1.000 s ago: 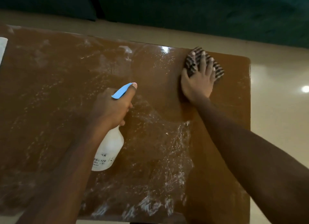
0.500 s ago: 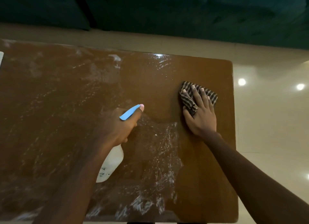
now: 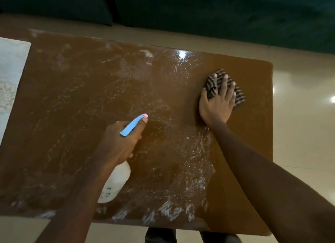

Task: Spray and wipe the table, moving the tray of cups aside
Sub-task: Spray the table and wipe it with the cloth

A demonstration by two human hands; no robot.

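Note:
The brown table (image 3: 87, 105) is streaked with white spray foam over its left and middle, while its right strip looks wiped. My left hand (image 3: 119, 143) grips a white spray bottle (image 3: 116, 183) with a blue trigger head (image 3: 133, 125), held above the table's middle. My right hand (image 3: 217, 101) presses flat, fingers spread, on a striped dark cloth (image 3: 237, 94) near the far right corner. No tray of cups is in view.
A pale patterned mat or tray edge (image 3: 10, 79) lies at the table's far left. A dark green sofa (image 3: 217, 12) stands beyond the table. Glossy beige floor (image 3: 304, 134) lies to the right.
My right hand slid the cloth toward me, then back out toward the far right corner. My left hand with the bottle stayed over the table's middle.

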